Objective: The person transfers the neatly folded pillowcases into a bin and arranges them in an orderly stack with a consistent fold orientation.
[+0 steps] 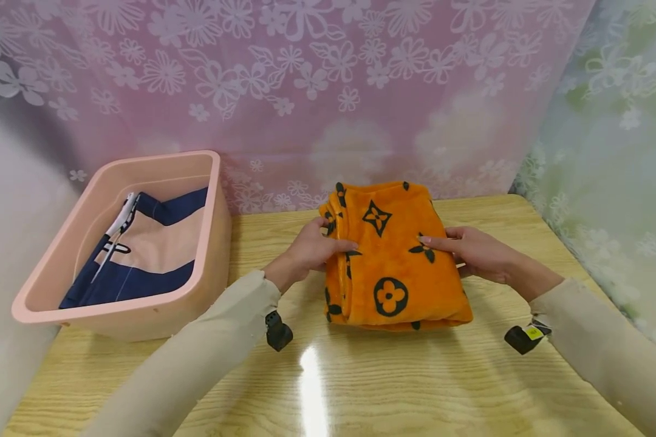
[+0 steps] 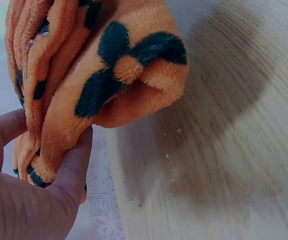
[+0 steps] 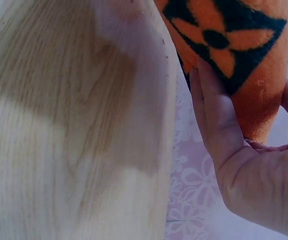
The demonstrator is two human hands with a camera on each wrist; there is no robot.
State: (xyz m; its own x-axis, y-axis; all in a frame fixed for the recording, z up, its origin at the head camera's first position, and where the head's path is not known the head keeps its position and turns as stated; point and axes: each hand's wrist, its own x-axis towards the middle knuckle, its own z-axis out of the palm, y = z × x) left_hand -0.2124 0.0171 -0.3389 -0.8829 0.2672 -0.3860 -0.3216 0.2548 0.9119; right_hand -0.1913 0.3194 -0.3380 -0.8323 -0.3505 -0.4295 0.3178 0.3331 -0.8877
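Note:
A folded orange plush blanket (image 1: 410,273) with dark flower and star shapes is held between both hands over the table. The left hand (image 1: 314,247) grips its layered left edge, thumb on top and fingers beneath. On the opposite side the right hand (image 1: 478,252) pinches the right edge, its thumb lying on the upper face. In the left wrist view the blanket (image 2: 129,65) shows stacked folds at the left and a rounded fold above the wood. The right wrist view has the right hand's fingers (image 3: 219,110) against the underside of the blanket (image 3: 264,100).
A pink plastic tub (image 1: 213,230) stands at the table's left, holding a folded navy and pink garment (image 1: 164,243) with a white cord. Floral curtains (image 1: 306,91) hang behind and at the sides. The wooden table (image 1: 393,382) has a shiny reflection in front.

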